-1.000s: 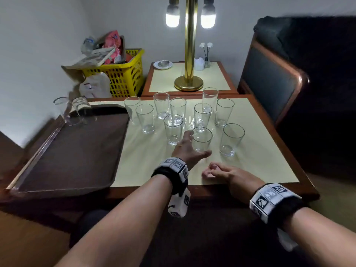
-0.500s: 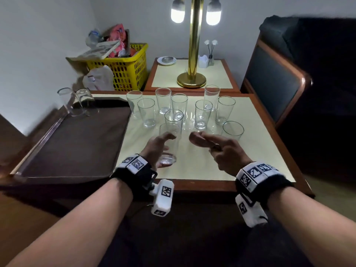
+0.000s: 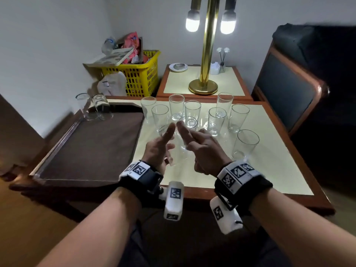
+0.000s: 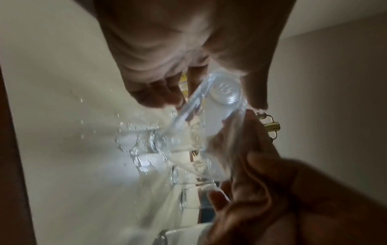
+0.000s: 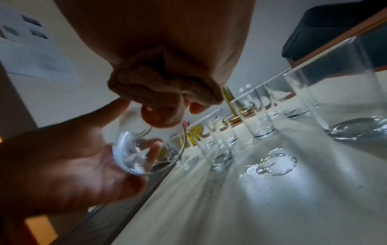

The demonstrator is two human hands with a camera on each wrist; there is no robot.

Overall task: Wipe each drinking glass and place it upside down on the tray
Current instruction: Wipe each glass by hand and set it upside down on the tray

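- Grips one drinking glass (image 3: 179, 151) at its base end with the left hand (image 3: 157, 151), thumb on one side and fingers on the other; holds it tilted and clear of the table (image 3: 269, 170), just beside the tray (image 3: 86, 147) but not over it.
- Brings the right hand (image 3: 204, 151) up against the same glass, fingers curled at the wall near its mouth; cannot tell whether they clasp it or only touch it.
- Shows no cloth in either hand in any view, so looks like a wipe with bare fingers, or one not yet begun; cannot tell which.
- Counts as done: two inverted glasses (image 3: 96, 107), standing mouth down and side by side in the far left corner of the tray.
- Leaves the rest of the tray's brown liner bare, with room for the whole set.
- Counts as left: nine upright glasses (image 3: 216, 120), as far as can be made out, clustered mouth up on the cream tabletop, the nearest one (image 3: 245, 143) to the right of the hands.
- Shows wet rings (image 5: 276, 162) on the tabletop among the glasses.
- Puts the task early, by this judgement: two placed, a third in hand, nine untouched.
- Calls next, in all likelihood, for finishing the wipe, turning the held glass mouth down and setting it next to the two on the tray.
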